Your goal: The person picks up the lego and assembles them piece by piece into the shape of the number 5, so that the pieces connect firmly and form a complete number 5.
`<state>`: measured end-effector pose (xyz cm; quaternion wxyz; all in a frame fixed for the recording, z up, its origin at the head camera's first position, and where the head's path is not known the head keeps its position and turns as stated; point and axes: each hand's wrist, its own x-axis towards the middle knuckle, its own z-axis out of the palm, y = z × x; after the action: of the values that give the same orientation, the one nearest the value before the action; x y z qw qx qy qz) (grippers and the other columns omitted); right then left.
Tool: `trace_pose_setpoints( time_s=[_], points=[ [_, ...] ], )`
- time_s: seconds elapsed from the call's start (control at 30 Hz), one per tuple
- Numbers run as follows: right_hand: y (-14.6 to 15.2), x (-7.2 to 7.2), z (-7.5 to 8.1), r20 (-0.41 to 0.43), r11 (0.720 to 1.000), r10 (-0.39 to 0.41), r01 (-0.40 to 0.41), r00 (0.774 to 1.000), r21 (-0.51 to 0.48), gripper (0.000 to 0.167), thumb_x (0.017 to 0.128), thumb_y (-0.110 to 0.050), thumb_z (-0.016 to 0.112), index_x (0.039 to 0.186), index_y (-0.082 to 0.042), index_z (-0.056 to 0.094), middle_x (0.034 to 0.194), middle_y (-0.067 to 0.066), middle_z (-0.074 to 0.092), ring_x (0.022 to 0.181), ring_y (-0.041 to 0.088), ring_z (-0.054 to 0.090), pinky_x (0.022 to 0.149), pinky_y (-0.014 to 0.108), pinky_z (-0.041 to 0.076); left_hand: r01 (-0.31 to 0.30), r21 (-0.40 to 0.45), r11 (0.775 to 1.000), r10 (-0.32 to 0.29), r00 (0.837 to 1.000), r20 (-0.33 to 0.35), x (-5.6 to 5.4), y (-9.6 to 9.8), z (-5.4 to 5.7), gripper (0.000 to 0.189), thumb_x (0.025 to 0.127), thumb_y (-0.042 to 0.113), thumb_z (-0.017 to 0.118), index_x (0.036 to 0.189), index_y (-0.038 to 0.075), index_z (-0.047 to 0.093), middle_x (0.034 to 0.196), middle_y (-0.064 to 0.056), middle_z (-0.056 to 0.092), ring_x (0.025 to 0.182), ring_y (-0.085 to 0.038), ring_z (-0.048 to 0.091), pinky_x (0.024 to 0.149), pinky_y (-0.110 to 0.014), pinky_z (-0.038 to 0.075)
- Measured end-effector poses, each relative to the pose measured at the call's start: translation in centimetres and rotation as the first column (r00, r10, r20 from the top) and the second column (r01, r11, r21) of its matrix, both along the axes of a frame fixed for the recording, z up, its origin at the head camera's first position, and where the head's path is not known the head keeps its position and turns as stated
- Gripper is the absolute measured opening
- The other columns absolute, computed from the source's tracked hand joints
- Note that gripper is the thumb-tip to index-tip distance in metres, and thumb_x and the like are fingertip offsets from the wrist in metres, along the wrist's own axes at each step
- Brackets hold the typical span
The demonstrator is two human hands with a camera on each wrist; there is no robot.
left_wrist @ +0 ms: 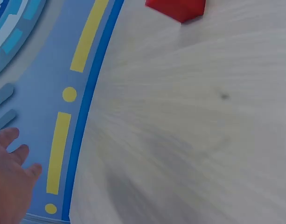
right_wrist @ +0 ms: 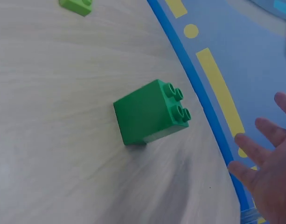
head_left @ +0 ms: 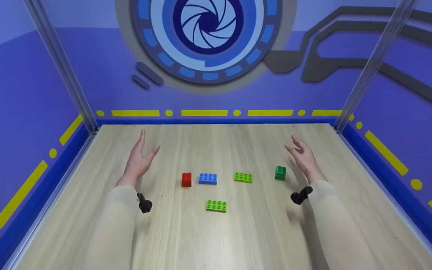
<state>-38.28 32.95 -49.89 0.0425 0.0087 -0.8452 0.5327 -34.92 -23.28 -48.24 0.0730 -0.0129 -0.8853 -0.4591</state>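
Both hands hover over the wooden table and hold nothing. My left hand (head_left: 140,159), fingers extended and thumb apart, is to the left of a red brick (head_left: 186,179); that brick shows partly at the top of the left wrist view. Beside it lies a blue brick (head_left: 208,179) with studs up. A lime green brick (head_left: 243,177) lies right of centre, and another lime green brick (head_left: 216,206) is nearer the front. My right hand (head_left: 303,157), fingers spread, is closest to a tall dark green brick (right_wrist: 145,114), which stands upright, apart from the fingers.
The wooden table (head_left: 178,240) is bounded by a blue back wall (head_left: 99,75) and side walls with yellow markings. Metal posts (head_left: 60,63) rise at the back corners. A small black mount (head_left: 144,203) sits on each wrist.
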Motion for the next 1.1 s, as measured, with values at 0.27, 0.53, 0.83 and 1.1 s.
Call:
trace_pose_setpoints(
  time_s=[0.27, 0.53, 0.83, 1.1],
  points=[
    [-0.3, 1.1, -1.3, 0.012, 0.966, -0.024, 0.026, 1.0, -0.256, 0.06, 0.108, -0.035, 0.051, 0.161, -0.011, 0.034, 0.164, 0.018, 0.038, 0.139, 0.019, 0.049, 0.127, 0.056, 0.028, 0.011, 0.268, 0.963, 0.024, 0.991, -0.129, 2.0, 2.3, -2.1, 0.076, 0.106, 0.045, 0.053, 0.167, 0.026, 0.011, 0.173, -0.008, 0.02, 0.161, -0.03, 0.015, 0.132, -0.053, 0.016],
    [-0.6, 2.1, -2.5, 0.038, 0.912, -0.039, 0.051, 0.999, -0.406, 0.06, 0.107, -0.035, 0.055, 0.158, -0.01, 0.039, 0.162, 0.018, 0.041, 0.113, -0.005, 0.057, 0.128, 0.054, 0.029, 0.065, 0.427, 0.902, 0.048, 0.967, -0.249, 3.8, 4.5, -3.8, 0.062, 0.108, 0.019, 0.053, 0.163, 0.013, 0.028, 0.166, -0.013, 0.038, 0.156, -0.029, 0.031, 0.13, -0.045, 0.026],
    [-0.8, 3.1, -4.5, 0.057, 0.871, -0.059, 0.079, 0.997, -0.485, 0.063, 0.101, -0.035, 0.066, 0.152, -0.004, 0.045, 0.134, -0.009, 0.066, 0.121, 0.003, 0.06, 0.126, 0.048, 0.034, 0.105, 0.534, 0.839, 0.048, 0.963, -0.266, 7.0, 8.0, -5.2, 0.052, 0.106, 0.012, 0.054, 0.157, 0.009, 0.042, 0.154, -0.014, 0.054, 0.145, -0.026, 0.047, 0.109, -0.009, 0.042],
    [-1.2, 3.6, -5.9, 0.094, 0.868, -0.123, 0.153, 0.988, -0.472, 0.054, 0.101, -0.023, 0.067, 0.151, -0.009, 0.05, 0.144, -0.002, 0.062, 0.121, -0.002, 0.058, 0.098, 0.014, 0.051, 0.162, 0.566, 0.808, -0.081, 0.983, -0.166, 8.6, 11.5, -6.8, 0.046, 0.105, 0.017, 0.06, 0.148, 0.004, 0.051, 0.141, -0.018, 0.062, 0.129, -0.016, 0.06, 0.106, -0.014, 0.049]
  ],
)
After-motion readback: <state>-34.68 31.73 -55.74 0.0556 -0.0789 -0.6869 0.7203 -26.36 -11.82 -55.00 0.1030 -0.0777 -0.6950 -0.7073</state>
